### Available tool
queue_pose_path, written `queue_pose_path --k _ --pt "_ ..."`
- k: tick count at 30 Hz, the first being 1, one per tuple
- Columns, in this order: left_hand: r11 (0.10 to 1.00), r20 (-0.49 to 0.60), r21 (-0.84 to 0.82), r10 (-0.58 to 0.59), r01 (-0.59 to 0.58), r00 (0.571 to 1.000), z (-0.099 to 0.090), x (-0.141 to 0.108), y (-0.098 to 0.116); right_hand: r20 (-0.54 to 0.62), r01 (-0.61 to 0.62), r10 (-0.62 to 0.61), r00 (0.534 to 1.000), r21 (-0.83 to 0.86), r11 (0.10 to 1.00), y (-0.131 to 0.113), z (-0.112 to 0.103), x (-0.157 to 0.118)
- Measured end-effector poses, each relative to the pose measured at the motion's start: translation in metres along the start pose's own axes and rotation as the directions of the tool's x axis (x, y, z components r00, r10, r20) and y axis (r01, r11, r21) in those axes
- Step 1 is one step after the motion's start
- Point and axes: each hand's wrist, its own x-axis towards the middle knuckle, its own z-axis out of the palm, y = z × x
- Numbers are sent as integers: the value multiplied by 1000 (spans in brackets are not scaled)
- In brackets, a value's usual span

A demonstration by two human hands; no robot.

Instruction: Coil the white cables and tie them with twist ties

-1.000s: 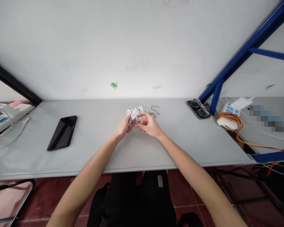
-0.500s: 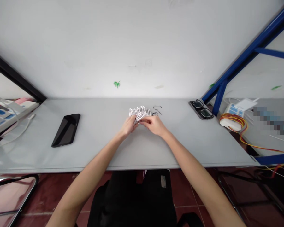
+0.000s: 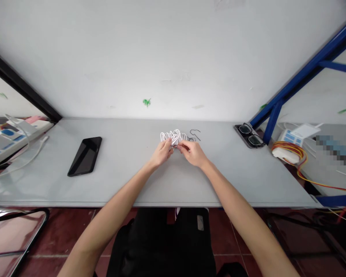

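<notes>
Several white cables (image 3: 175, 137), coiled into loops, lie in a row on the grey table in front of me. My left hand (image 3: 162, 151) is closed on one cable bundle, its thumb lying on top. At the near side of the same bundle, my right hand (image 3: 192, 152) pinches a thin black twist tie (image 3: 175, 146); its far end is hidden by the fingers. Both hands almost touch each other. Loose black twist ties (image 3: 195, 134) lie on the table just behind my right hand.
A black phone (image 3: 85, 156) lies to the left. Glasses (image 3: 251, 135) rest on a dark case at the right, beside the blue metal frame (image 3: 273, 117). White power strips (image 3: 285, 154) with cables stand at both sides. The table's front edge (image 3: 173, 205) runs close to me.
My view has turned slightly left, so everything sits further right. My fingers have shifted a little on the bundle, and the black tie between my hands now shows more clearly.
</notes>
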Motion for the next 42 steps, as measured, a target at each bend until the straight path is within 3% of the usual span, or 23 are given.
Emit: queue_pose_path --k 7,10,12,15,20,23,26,29,32,34,38,42 --pt "999 -33 33 5 -4 999 3 -2 2 -18 165 -175 984 -242 956 -2 5 -3" --pt "997 -39 74 23 -20 999 2 -2 1 -22 135 -145 989 -261 956 -6 6 -3" --pt "998 -13 67 4 -3 1000 0 -1 -1 15 53 -51 999 -167 985 -9 2 -2" --pt "999 85 20 -39 37 996 -3 1 -5 162 -65 54 985 59 996 -12 -8 0" --pt "983 231 -93 -135 160 964 -5 1 -7 343 -155 25 939 358 921 -6 -19 4" --pt "945 271 -167 -230 281 935 -5 2 -4 359 -177 13 933 426 887 -4 -14 3" --pt "900 251 -228 -313 370 916 -6 2 -1 184 -48 -4 983 274 960 -5 -5 1" --pt "869 232 -281 -350 407 908 -7 3 1 19 114 -113 993 -59 992 -4 1 -1" --pt "861 202 -299 -365 412 909 -6 3 1 20 229 -238 971 -354 907 0 1 -1" --pt "869 174 -290 -363 400 915 -5 3 1 58 270 -275 960 -457 847 2 -1 0" --pt "903 114 -261 -323 342 939 -3 4 -3 93 286 -278 956 -505 814 0 -2 1" --pt "949 61 -181 -250 257 966 -2 5 -10 56 193 -185 981 -333 923 -6 2 -1"
